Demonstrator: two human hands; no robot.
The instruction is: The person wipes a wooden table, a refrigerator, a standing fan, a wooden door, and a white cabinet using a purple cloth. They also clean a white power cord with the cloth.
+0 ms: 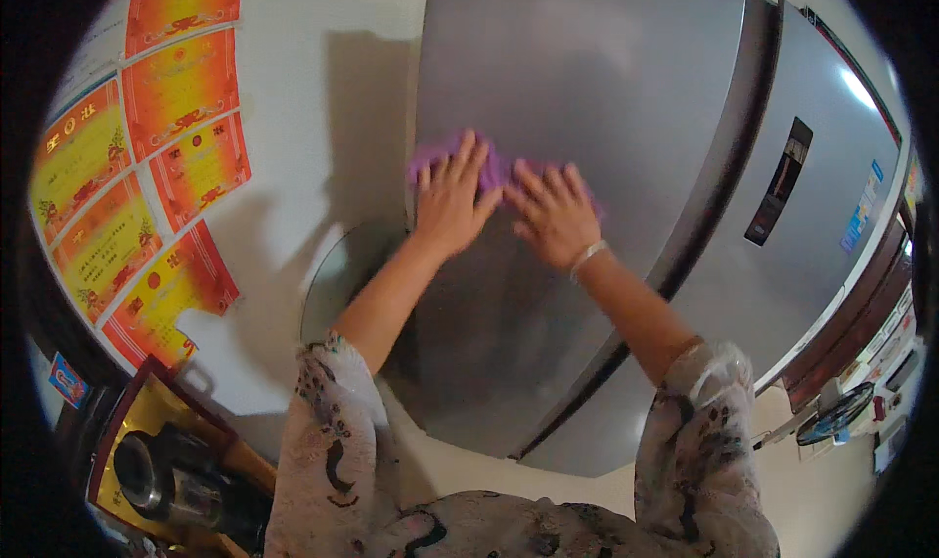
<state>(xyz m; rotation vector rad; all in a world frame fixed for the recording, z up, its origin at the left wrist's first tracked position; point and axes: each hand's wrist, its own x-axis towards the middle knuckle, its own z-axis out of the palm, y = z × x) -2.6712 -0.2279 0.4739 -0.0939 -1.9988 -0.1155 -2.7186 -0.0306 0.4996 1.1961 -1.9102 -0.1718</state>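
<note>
Both my hands are pressed flat against the grey side of a refrigerator, over a purple cloth. My left hand lies near the panel's left edge, its fingers spread and pointing up. Just to the right, my right hand has its fingers stretched out and slanting up to the left, with a pale bracelet at the wrist. Bits of the cloth show around the fingertips and between the two hands; the rest is hidden under them. The hands look slightly blurred.
The refrigerator's door front with a dark panel is on the right. Red and yellow certificates cover the left wall. A round glass sheet leans behind the refrigerator. At lower left, a dark appliance sits in a box; a fan is far right.
</note>
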